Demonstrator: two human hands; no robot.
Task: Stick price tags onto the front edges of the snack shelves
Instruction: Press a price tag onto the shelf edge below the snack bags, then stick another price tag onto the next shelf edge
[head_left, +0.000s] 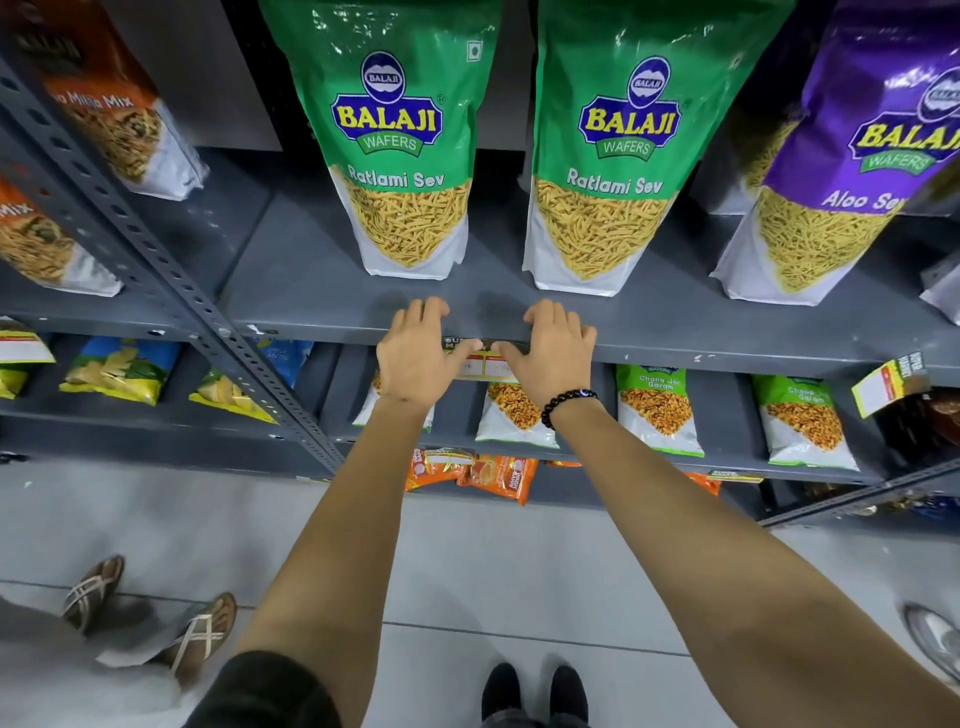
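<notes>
A yellow, white and red price tag (480, 362) lies against the front edge of the grey snack shelf (727, 343), below two green Ratlami Sev bags (402, 156). My left hand (413, 358) covers the tag's left end and my right hand (551, 353) covers its right end. On both hands the fingers curl over the shelf top and the thumbs press on the tag. Only the tag's middle shows between my thumbs. My right wrist wears a black bead bracelet (566, 405).
A purple Aloo Sev bag (852, 171) stands to the right, orange mix bags (98, 119) to the left past a perforated upright (171, 270). Another tag (885, 387) hangs at the shelf's right end. Smaller packets fill lower shelves. Another person's sandalled feet (150, 613) stand at lower left.
</notes>
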